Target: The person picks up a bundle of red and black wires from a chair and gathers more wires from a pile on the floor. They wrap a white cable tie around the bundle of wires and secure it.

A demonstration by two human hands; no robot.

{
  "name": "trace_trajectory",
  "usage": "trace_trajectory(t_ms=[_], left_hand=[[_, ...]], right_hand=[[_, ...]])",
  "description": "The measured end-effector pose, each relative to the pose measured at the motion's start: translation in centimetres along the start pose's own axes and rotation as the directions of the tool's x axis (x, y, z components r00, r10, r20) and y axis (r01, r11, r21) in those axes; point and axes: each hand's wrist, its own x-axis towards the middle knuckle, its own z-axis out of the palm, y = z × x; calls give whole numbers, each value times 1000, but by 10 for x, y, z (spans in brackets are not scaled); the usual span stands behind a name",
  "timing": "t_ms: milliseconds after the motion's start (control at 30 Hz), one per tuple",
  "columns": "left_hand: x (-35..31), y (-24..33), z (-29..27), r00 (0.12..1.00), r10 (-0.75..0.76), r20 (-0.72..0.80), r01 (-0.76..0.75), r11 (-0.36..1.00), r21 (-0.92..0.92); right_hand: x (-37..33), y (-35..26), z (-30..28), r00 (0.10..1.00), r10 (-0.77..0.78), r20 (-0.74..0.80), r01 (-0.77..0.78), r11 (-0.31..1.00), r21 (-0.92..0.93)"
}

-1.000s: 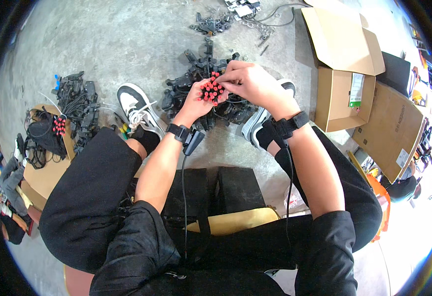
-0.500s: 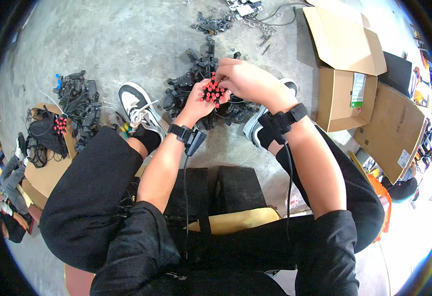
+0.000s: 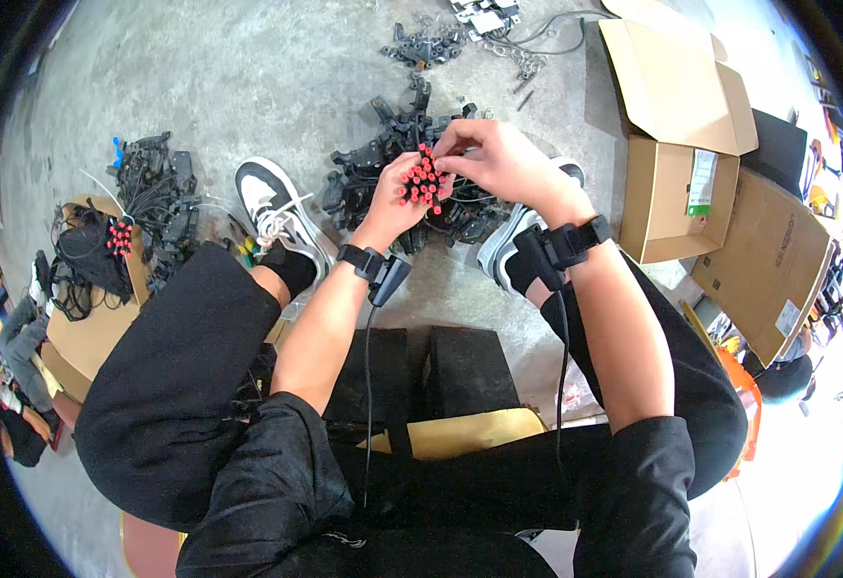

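Note:
My left hand [image 3: 393, 202] is closed around a bundle of black cables with red-capped ends [image 3: 423, 183], which stick up out of my grip. Thumb and fingers of my right hand [image 3: 503, 166] are pinched together at the upper right edge of the same bundle, on a red-tipped cable. Its exact contact is partly hidden by the fingers. Under both hands, a pile of black plastic parts with cables [image 3: 368, 159] lies on the concrete floor between my shoes. Each wrist wears a black strap with a small device.
At left, a second cable bundle with red tips [image 3: 120, 236] rests beside more black parts [image 3: 157, 178] and a cardboard piece [image 3: 75, 337]. An open cardboard box [image 3: 677, 193] stands at right. Small black parts [image 3: 424, 45] and metal pieces [image 3: 527, 65] lie farther off.
My right hand's fingers have shifted slightly down and right along the bundle's edge. The red ends now show more of their length. My left hand keeps its grip.

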Motion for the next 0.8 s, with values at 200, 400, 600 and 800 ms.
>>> trace_trajectory(t_ms=[200,400,600,800], left_hand=[[-3,-4,0,994,108,-35,-100,980,171],[0,-2,1,961,277,-10,-263,921,287],[0,0,-5,978,203,56,-210,957,198],[1,0,-3,972,221,74,-233,934,269]], right_hand=[[-2,0,-8,989,114,90,-131,966,221],[2,20,-3,994,63,88,-86,955,284],[6,-12,2,998,-50,45,52,998,-40],[14,-29,9,990,-127,61,138,783,-607]])
